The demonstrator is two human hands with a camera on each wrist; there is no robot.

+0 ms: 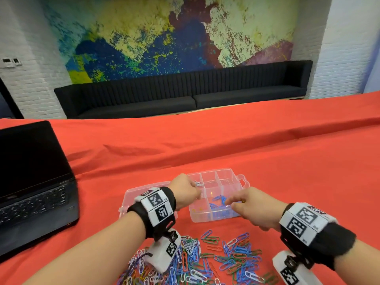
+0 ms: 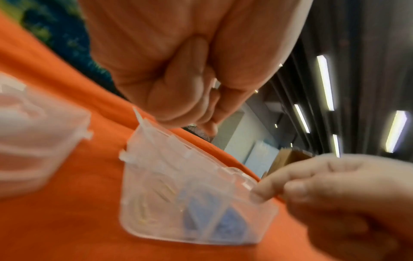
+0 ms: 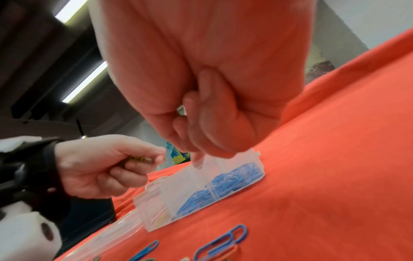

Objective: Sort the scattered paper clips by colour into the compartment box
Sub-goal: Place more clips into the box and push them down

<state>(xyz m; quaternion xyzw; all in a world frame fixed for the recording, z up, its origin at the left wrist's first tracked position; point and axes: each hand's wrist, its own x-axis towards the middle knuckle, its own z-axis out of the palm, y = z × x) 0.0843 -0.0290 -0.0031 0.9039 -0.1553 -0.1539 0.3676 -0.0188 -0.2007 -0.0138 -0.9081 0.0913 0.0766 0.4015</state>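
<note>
Both hands were up over the compartment box (image 1: pixel 218 218), a clear plastic tray sitting on the red-covered table (image 1: pixel 267 153) with its lid (image 1: pixel 131 194) folded open to the left. The left hand (image 1: pixel 186 191) hovered over the box's far-left compartment, fingers curled in tight, and the right wrist view showed it pinching a small bundle of clips (image 3: pixel 139 159) between thumb and fingers; their colour looked yellowish there, though blur made that hard to call. The right hand (image 1: pixel 249 206) was at the near right of the box, just above the compartment of blue clips (image 1: pixel 219 202), its fingers curled with thumb and forefinger drawn together. Whether anything sat in that pinch could not be told; the wrist view was too soft.

Inside the box, blue clips filled the near middle and right sections, and a few yellow ones (image 1: pixel 196 209) lay in the near left section. The far compartments looked almost bare.

Nearer the person than the box, below both wrists, the scattered paper clips (image 1: pixel 205 262) lay in a loose heap of blue, white, green, purple and red. An open laptop (image 1: pixel 33 182) stood off to the left, well apart from the box.
</note>
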